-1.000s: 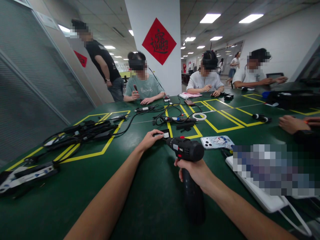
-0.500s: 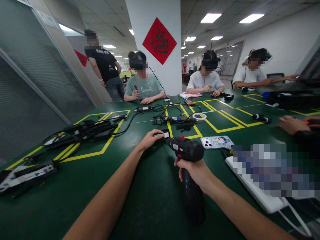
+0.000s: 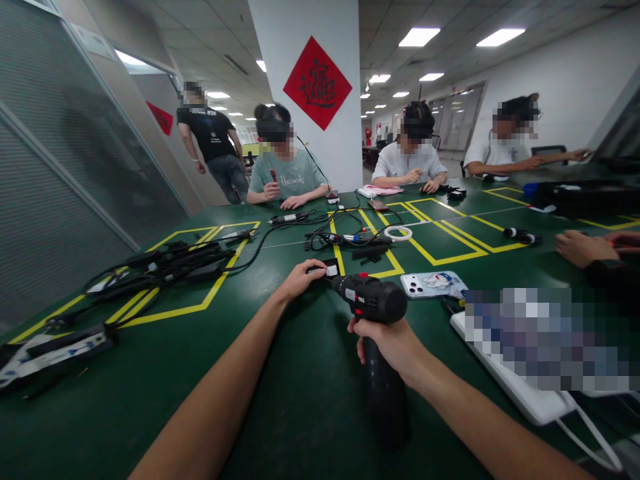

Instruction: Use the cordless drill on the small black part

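Note:
My right hand [image 3: 387, 343] is wrapped round the handle of a black cordless drill [image 3: 373, 301] with red trim, held upright over the green table [image 3: 300, 400]. The drill's nose points left and away, at a small black and white part [image 3: 327, 269] lying on the table. My left hand [image 3: 300, 278] rests on the table with its fingers closed on that part's left end, holding it down against the drill tip.
A phone in a blue patterned case [image 3: 433, 283] lies just right of the drill. A white tablet-like slab [image 3: 510, 387] sits at the right. Tangled black cables and chargers [image 3: 170, 263] cover the left. Several people sit at the far side; another person's hand [image 3: 583, 247] rests at the right.
My hands and the drill have stayed put. A person in a black shirt at the back left has walked away to the right.

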`<state>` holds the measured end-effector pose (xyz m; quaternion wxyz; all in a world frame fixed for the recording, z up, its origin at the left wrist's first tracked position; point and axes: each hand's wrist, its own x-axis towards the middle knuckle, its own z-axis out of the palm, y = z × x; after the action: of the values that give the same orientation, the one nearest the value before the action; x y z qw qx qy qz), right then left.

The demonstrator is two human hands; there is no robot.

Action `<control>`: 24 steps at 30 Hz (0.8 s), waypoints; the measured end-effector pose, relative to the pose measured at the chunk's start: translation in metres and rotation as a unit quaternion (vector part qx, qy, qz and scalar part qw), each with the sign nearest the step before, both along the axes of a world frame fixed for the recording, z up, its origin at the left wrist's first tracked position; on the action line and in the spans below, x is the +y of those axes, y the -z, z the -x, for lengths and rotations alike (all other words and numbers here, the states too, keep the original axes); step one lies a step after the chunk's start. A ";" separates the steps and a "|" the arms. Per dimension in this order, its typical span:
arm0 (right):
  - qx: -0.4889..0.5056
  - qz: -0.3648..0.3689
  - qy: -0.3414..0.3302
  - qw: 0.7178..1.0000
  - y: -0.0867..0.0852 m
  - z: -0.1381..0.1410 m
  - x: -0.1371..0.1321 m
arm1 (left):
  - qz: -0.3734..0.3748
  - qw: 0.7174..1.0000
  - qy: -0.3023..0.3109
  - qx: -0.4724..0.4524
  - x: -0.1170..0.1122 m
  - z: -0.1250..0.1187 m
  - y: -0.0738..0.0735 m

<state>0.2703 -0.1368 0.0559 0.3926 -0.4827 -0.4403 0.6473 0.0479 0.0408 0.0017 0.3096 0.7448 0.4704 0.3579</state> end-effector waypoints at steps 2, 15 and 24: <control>-0.004 -0.001 0.000 1.000 0.000 0.000 0.000 | -0.006 1.000 -0.003 -0.009 0.001 -0.001 0.001; -0.026 -0.012 0.003 1.000 0.006 0.000 0.001 | -0.008 1.000 -0.016 -0.003 0.000 0.000 0.002; -0.022 0.000 0.000 1.000 -0.001 0.001 -0.001 | -0.006 1.000 -0.029 0.001 -0.002 -0.001 0.001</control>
<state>0.2698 -0.1379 0.0569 0.3824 -0.4968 -0.4488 0.6368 0.0486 0.0389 0.0008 0.2945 0.7329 0.4901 0.3688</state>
